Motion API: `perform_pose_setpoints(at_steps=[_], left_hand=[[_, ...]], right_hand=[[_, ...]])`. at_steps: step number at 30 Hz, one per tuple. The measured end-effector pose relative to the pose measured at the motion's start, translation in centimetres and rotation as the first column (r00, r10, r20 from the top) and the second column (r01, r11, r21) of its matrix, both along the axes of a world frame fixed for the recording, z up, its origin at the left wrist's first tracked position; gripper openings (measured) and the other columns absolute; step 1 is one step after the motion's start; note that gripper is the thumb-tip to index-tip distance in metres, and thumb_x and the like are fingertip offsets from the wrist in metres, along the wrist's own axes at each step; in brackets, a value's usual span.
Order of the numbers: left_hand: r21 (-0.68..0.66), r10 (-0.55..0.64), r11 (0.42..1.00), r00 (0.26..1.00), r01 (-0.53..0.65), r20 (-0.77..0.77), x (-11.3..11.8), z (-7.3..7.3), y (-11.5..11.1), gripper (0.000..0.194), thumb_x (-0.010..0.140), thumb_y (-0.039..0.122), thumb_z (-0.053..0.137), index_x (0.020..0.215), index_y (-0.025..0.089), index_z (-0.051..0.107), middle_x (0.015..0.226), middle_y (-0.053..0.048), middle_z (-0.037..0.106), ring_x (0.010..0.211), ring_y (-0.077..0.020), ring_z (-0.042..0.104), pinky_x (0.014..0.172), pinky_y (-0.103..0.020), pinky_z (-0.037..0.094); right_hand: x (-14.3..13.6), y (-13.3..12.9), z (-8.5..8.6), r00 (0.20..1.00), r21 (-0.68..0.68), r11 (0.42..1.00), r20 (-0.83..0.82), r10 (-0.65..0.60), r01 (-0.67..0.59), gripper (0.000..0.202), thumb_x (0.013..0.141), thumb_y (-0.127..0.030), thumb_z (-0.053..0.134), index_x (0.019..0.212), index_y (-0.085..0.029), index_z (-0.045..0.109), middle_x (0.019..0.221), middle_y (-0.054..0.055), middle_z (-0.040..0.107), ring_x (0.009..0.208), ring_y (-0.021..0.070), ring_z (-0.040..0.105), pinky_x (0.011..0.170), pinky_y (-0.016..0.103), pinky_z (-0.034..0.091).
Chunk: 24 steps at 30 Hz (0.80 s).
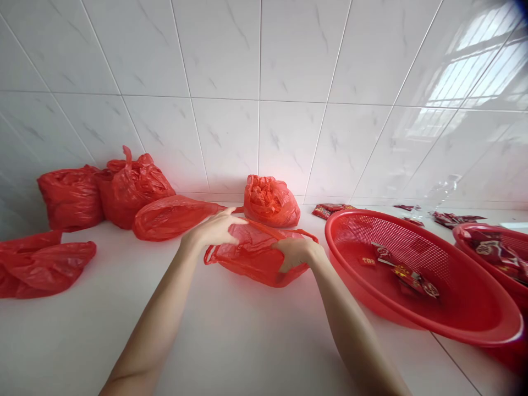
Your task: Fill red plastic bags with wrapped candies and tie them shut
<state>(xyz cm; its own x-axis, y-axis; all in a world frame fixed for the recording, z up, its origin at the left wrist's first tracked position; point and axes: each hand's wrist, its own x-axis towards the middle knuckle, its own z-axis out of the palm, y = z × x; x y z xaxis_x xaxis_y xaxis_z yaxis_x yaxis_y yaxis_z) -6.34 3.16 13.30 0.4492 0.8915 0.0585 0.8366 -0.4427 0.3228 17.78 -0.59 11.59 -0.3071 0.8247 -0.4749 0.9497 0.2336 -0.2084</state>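
A thin red plastic bag [256, 256] lies spread on the white counter [231, 335], its mouth open towards me. My left hand [218, 227] is at the bag's upper left edge, fingers apart and touching the plastic. Inside the right part of the mouth is my right hand [295, 252], its fingers spread and partly covered by the film. Just behind stands a crumpled, filled red bag [271, 202]. Another loose red bag [173, 215] lies to the left of my left hand.
Two full red bags [70, 198] stand at the back left, and a flat one [45, 264] lies before them. At right, a red basket [358, 286] holds several snack packets; a second basket [474, 242] and a clear bottle [443, 192] are beyond. A tiled wall rises behind.
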Motion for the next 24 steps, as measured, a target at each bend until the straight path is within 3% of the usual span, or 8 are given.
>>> perform_pose_setpoints(at_steps=[2,4,6,9,12,15,20,24], left_hand=[[0.143,-0.109,0.985,0.991,0.097,0.076,1.6,0.1,-0.8,0.037,0.08,0.027,0.058,0.113,0.031,0.074,0.143,-0.006,0.053,0.115,-0.028,0.061,0.09,-0.035,0.049],[0.154,-0.211,0.969,0.97,0.192,0.12,3.2,-0.3,-1.5,0.033,0.086,0.026,0.049,0.103,0.029,0.077,0.117,-0.006,0.066,0.098,-0.0235,0.065,0.083,-0.033,0.049],[0.051,-0.263,0.964,0.962,0.26,0.075,4.5,-1.1,-1.9,0.031,0.084,0.022,0.048,0.091,0.029,0.077,0.09,-0.005,0.069,0.081,-0.022,0.065,0.071,-0.032,0.046],[-0.112,-0.214,0.973,0.969,0.201,-0.12,5.7,-3.1,-1.6,0.026,0.079,0.014,0.049,0.073,0.025,0.071,0.071,-0.005,0.065,0.071,-0.0237,0.063,0.062,-0.032,0.039],[-0.142,-0.144,0.983,0.964,0.114,-0.225,6.0,-5.1,-0.4,0.021,0.075,0.011,0.05,0.067,0.021,0.066,0.067,-0.008,0.064,0.069,-0.0264,0.064,0.062,-0.034,0.039],[-0.147,-0.124,0.985,0.96,0.089,-0.251,5.9,-6.3,0.8,0.018,0.075,0.011,0.05,0.064,0.019,0.063,0.069,-0.01,0.064,0.074,-0.0274,0.064,0.064,-0.034,0.041],[-0.228,-0.109,0.973,0.955,0.045,-0.275,5.0,-6.3,1.4,0.006,0.068,0.015,0.059,0.067,0.018,0.063,0.072,-0.008,0.067,0.069,-0.0247,0.064,0.059,-0.031,0.042],[-0.306,-0.121,0.952,0.947,0.026,-0.296,4.6,-5.9,1.3,0.021,0.057,0.015,0.068,0.076,0.02,0.066,0.082,-0.007,0.07,0.07,-0.0247,0.064,0.057,-0.029,0.044]], right_hand=[[0.0,-0.1,0.1,0.999,0.018,1.0,-0.041,0.017,-0.017,0.073,0.064,-0.044,0.079,0.132,-0.031,0.057,0.129,0.006,0.062,0.109,0.0293,0.061,0.069,0.031,0.048],[0.1,-0.1,0.1,0.996,0.04,0.999,-0.085,0.019,-0.016,0.072,0.066,-0.045,0.077,0.134,-0.03,0.056,0.127,0.007,0.063,0.106,0.0282,0.062,0.068,0.03,0.048],[0.3,0.1,-0.2,0.993,0.055,0.998,-0.114,0.013,-0.007,0.069,0.07,-0.041,0.075,0.134,-0.029,0.055,0.129,0.007,0.062,0.108,0.0273,0.062,0.069,0.029,0.048],[0.6,0.5,-0.7,0.994,0.083,0.997,-0.109,0.008,0.002,0.054,0.076,-0.033,0.07,0.129,-0.029,0.06,0.129,0.006,0.062,0.112,0.0266,0.061,0.075,0.03,0.049],[0.6,0.8,-1.1,0.997,0.094,0.995,-0.076,-0.027,0.034,0.041,0.08,-0.025,0.063,0.121,-0.025,0.065,0.124,0.009,0.065,0.111,0.0293,0.061,0.081,0.036,0.05],[0.5,1.2,-1.4,0.994,0.1,0.99,-0.047,-0.097,0.101,0.036,0.077,-0.019,0.065,0.112,-0.021,0.07,0.114,0.013,0.069,0.109,0.0324,0.063,0.085,0.043,0.048],[1.1,1.4,-1.6,0.979,0.114,0.973,-0.051,-0.196,0.201,0.016,0.071,-0.016,0.069,0.086,-0.02,0.071,0.085,0.009,0.071,0.092,0.0306,0.067,0.077,0.043,0.05],[1.7,1.3,-1.5,0.97,0.136,0.961,-0.07,-0.234,0.242,0.016,0.066,-0.018,0.075,0.079,-0.02,0.067,0.081,0.008,0.068,0.086,0.0312,0.067,0.068,0.04,0.049]])
